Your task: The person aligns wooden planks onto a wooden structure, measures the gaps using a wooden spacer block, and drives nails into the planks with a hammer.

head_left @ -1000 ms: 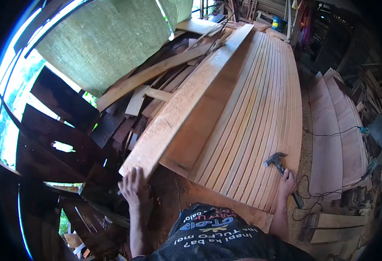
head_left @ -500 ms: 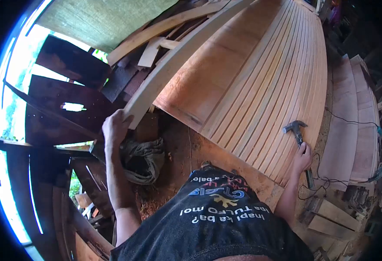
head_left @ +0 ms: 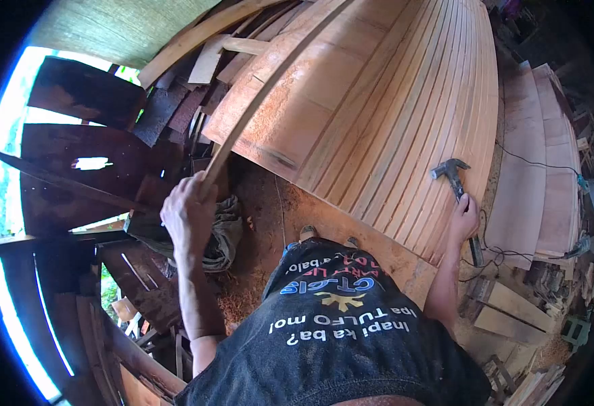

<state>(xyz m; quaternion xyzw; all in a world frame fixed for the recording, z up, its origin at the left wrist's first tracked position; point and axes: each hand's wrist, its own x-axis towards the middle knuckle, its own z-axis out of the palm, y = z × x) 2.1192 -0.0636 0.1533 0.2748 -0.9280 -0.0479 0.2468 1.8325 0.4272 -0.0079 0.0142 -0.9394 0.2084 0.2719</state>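
My left hand point(head_left: 190, 206) is closed round the near end of a long board point(head_left: 273, 80), which now shows its narrow edge and slants up over the left part of a large wooden sheet point(head_left: 290, 101). Strips of wood point(head_left: 405, 128) lie side by side on that sheet, with thin dark gaps between them. At the right edge of the strips, my right hand point(head_left: 467, 215) grips the handle of a claw hammer point(head_left: 452, 177). The hammer's head points up and away, and its handle end shows below the hand.
Stacked thin sheets point(head_left: 523, 162) lie on the right, with a black cord point(head_left: 540, 164) across them. Scrap boards point(head_left: 206, 61) are piled at the upper left. A crumpled cloth point(head_left: 224, 237) lies on the sawdust-covered floor below my left hand. Offcuts point(head_left: 513, 314) are at lower right.
The long board has been turned from its broad face onto its edge, and more of the sheet under it shows. My view has tilted down. The hammer has stayed in my right hand.
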